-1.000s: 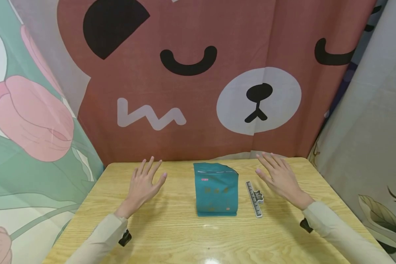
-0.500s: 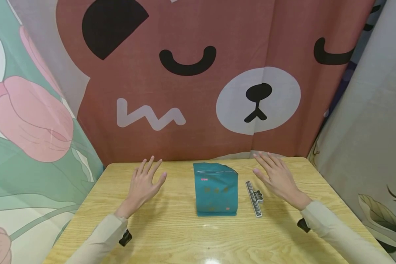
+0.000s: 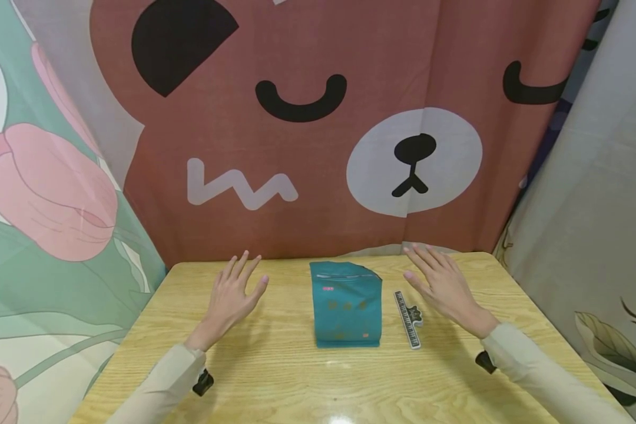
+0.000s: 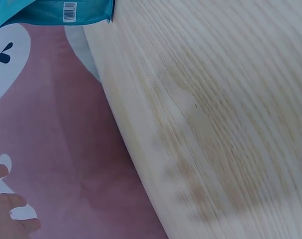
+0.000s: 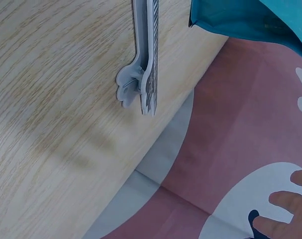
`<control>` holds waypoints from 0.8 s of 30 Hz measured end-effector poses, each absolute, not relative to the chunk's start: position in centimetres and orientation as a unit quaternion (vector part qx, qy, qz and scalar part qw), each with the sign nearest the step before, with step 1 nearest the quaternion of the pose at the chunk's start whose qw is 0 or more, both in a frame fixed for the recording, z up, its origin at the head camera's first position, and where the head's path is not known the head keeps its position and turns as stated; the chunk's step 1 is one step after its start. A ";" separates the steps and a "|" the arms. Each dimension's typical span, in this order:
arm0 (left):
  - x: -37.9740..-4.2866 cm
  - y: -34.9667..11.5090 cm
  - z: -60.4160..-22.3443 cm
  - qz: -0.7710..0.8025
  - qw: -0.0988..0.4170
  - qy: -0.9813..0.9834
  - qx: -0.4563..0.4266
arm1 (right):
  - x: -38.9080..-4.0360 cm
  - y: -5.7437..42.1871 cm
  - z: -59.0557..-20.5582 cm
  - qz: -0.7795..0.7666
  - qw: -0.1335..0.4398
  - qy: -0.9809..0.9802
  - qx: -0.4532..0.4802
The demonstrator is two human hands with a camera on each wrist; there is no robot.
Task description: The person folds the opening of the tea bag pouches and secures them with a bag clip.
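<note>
A teal pouch point(image 3: 347, 315) stands upright near the middle of the table, its top edge sloping on the right. Just right of it lies a long grey-and-black bag clip point(image 3: 408, 320), seen from its side in the right wrist view as a clip point(image 5: 146, 59) with a paw-like tab. My left hand point(image 3: 234, 297) hovers left of the pouch, fingers spread and holding nothing. On the other side, my right hand point(image 3: 445, 288) is held in the air beyond the clip, also with straight fingers and nothing in it. Neither hand touches the pouch or the clip.
The wooden table point(image 3: 297, 383) ends at a back edge against a brown curtain point(image 3: 307, 229) with a bear print. Floral curtains hang at the left and right sides. Each wrist bears a small black device below its sleeve.
My right hand has drifted slightly left, closer to the clip and pouch. The left hand, pouch and clip have stayed where they were.
</note>
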State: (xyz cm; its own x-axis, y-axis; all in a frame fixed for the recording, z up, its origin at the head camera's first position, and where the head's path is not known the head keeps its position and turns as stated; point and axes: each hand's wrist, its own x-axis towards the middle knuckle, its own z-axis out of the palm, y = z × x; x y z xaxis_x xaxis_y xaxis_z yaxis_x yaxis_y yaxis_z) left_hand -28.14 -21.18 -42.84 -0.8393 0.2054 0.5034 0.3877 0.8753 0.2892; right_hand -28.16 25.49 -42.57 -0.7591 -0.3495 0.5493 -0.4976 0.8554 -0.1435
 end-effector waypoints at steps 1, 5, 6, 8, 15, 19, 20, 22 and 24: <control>-28.1 -21.1 -42.8 -0.195 0.235 -0.939 -0.158 | -28.1 25.5 -42.5 0.141 0.261 -0.927 0.229; -28.0 -21.0 -42.7 -0.196 0.234 -0.939 -0.158 | -28.1 25.3 -42.4 0.140 0.260 -0.927 0.232; -28.0 -21.0 -42.6 -0.197 0.235 -0.939 -0.158 | -28.0 25.2 -42.3 0.141 0.259 -0.927 0.233; -28.0 -20.9 -42.6 -0.198 0.235 -0.938 -0.159 | -28.0 25.1 -42.2 0.141 0.259 -0.926 0.235; -27.9 -20.8 -42.3 -0.203 0.225 -0.939 -0.160 | -27.8 24.8 -42.0 0.149 0.255 -0.925 0.241; -27.9 -20.7 -42.2 -0.208 0.223 -0.939 -0.159 | -27.8 24.7 -41.9 0.151 0.261 -0.921 0.246; -27.9 -20.7 -42.2 -0.209 0.223 -0.939 -0.158 | -27.8 24.6 -41.9 0.152 0.262 -0.921 0.247; -27.8 -20.6 -42.2 -0.211 0.223 -0.939 -0.156 | -27.7 24.6 -41.9 0.151 0.263 -0.920 0.248; -27.9 -20.6 -42.1 -0.213 0.222 -0.939 -0.155 | -27.6 24.5 -41.8 0.151 0.264 -0.919 0.250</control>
State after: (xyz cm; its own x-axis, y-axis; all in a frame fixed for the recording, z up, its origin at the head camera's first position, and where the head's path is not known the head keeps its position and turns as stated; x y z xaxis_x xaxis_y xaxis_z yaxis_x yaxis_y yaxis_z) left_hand -27.86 -20.61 -42.14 -0.8537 0.1966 0.4822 0.3855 0.8612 0.3313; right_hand -27.65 24.50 -41.83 -0.7361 -0.3800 0.5601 -0.5389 0.8298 -0.1453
